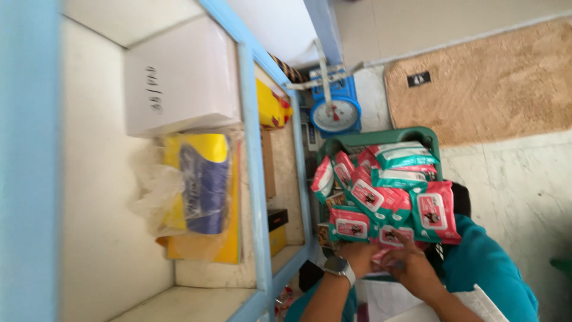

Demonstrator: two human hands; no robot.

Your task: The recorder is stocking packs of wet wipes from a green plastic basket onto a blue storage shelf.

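A blue-framed shelf unit (256,179) fills the left of the view, its pale compartments holding a white box (179,71) and, just below it, a yellow and blue pack in clear plastic wrap (199,191). On the far right a tan mat (488,77) lies on the pale tiled floor (518,185). Between shelf and mat sits a green basket (381,138), heaped with pink and green packets (387,197) that overflow its rim. Just beyond the basket stands a blue dial scale (336,110).

At the near edge of the heap, both hands work on one pink packet (390,238). The left hand (357,253), with a grey watch (339,267) on its wrist, curls its fingers around the packet's left end. The right hand (414,265), in a teal sleeve (488,271), pinches the packet's right side, fingers bent close together. The two hands almost touch.
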